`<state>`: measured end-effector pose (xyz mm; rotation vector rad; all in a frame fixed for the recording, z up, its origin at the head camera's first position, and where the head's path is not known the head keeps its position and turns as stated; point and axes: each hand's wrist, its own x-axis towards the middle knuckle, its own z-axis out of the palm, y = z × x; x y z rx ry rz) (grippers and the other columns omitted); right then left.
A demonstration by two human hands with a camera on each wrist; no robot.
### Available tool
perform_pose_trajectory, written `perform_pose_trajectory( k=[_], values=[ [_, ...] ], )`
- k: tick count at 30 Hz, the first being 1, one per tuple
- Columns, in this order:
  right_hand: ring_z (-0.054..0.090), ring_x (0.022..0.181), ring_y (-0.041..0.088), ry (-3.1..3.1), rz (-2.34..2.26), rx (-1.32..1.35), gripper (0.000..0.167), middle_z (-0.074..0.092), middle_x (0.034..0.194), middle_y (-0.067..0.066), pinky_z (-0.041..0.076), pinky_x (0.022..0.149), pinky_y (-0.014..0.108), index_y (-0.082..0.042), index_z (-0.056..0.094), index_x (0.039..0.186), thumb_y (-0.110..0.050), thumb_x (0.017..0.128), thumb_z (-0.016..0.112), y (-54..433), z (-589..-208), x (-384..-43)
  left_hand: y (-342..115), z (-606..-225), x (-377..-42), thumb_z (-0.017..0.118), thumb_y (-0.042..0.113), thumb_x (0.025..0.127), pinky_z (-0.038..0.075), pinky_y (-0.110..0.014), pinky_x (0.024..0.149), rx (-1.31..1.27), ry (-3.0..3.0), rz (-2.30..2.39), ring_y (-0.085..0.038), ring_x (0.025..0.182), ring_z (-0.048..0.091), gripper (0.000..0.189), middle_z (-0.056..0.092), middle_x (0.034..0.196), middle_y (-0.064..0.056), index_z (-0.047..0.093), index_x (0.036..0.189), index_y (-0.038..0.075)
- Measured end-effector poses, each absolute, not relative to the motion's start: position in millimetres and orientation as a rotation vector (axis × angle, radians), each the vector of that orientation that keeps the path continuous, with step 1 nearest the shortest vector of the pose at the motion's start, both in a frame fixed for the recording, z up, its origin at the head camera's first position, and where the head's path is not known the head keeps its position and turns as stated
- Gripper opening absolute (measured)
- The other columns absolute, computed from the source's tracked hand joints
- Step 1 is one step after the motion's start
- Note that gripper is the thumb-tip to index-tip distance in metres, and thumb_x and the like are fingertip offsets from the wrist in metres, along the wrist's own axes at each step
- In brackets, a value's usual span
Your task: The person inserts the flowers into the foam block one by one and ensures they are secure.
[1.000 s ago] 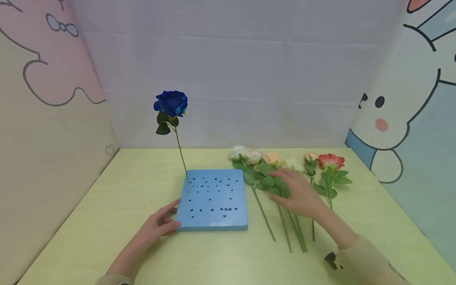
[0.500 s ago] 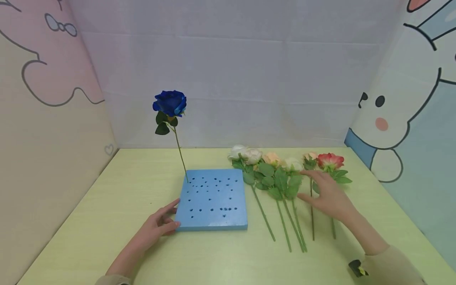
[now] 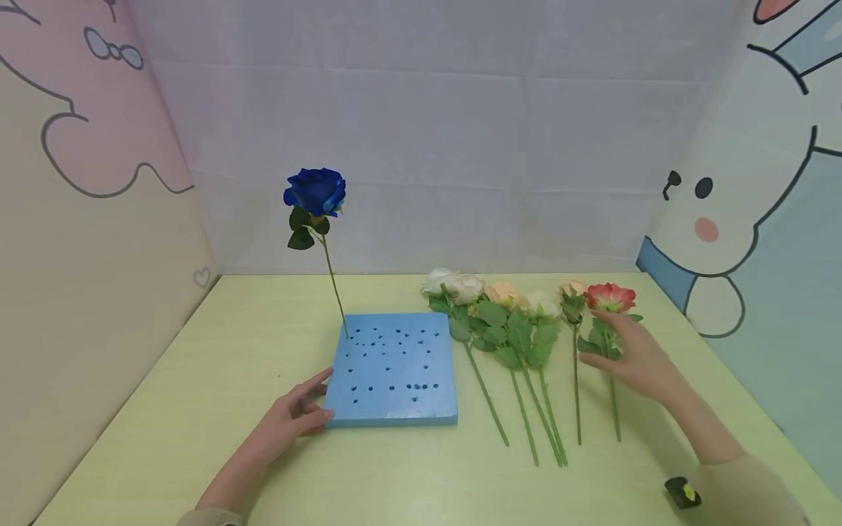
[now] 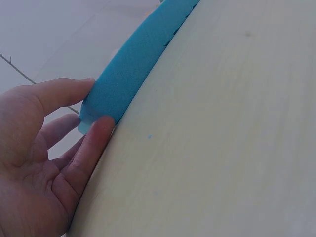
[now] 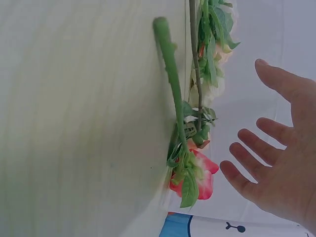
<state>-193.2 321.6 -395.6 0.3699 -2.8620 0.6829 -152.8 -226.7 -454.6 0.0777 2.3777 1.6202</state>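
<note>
My left hand (image 3: 289, 418) rests at the near left corner of a blue foam board (image 3: 388, 408) dotted with small holes. In the left wrist view the thumb and fingertips touch the board's edge (image 4: 126, 64). A blue artificial rose (image 3: 316, 191) stands in the far left corner of the board, its stem leaning slightly left. My right hand (image 3: 634, 358), fingers spread and nothing in them, hovers over the stem of a red artificial flower (image 3: 610, 297). From the right wrist, this red flower (image 5: 202, 180) appears apart from the hand (image 5: 276, 153).
Several white and peach artificial flowers (image 3: 503, 294) lie in a row right of the board, stems towards me. One peach flower (image 3: 574, 288) with a dark stem lies just left of the red one. A pale wall (image 3: 421, 219) stands behind the yellowish table (image 3: 263, 351).
My right hand has moved rightwards, from over the leaves of the middle flowers to over the red flower. The left hand, board and blue rose have stayed put.
</note>
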Motion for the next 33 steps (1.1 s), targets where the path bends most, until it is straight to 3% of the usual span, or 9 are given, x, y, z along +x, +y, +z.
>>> perform_pose_trajectory(
  k=[15,24,33],
  values=[
    [0.047,0.120,0.058,-3.017,0.796,0.304,0.096,0.035,0.145,0.039,0.047,0.092,0.068,0.013,0.027,0.148,-0.035,0.082,0.079,350,-401,-199,-226,-453,-152,0.070,0.022,0.091,0.060,-0.029,0.086,0.092,2.371,1.629,-0.015,0.097,0.057,0.073,0.043,0.146,-0.021,0.034,0.155,0.019],
    [0.057,0.107,0.055,-3.057,0.801,0.294,0.093,0.053,0.122,0.041,0.053,0.088,0.061,0.020,0.033,0.141,-0.034,0.081,0.080,361,-411,-205,-226,-452,-151,0.070,0.020,0.091,0.059,-0.026,0.083,0.097,2.385,1.633,-0.014,0.095,0.057,0.072,0.044,0.145,-0.021,0.035,0.154,0.018],
    [0.062,0.101,0.050,-3.074,0.800,0.304,0.087,0.058,0.116,0.039,0.056,0.084,0.057,0.018,0.039,0.138,-0.032,0.080,0.081,364,-420,-208,-226,-453,-151,0.070,0.021,0.091,0.059,-0.027,0.084,0.093,2.390,1.626,-0.015,0.095,0.057,0.072,0.044,0.146,-0.022,0.035,0.154,0.018]
  ],
)
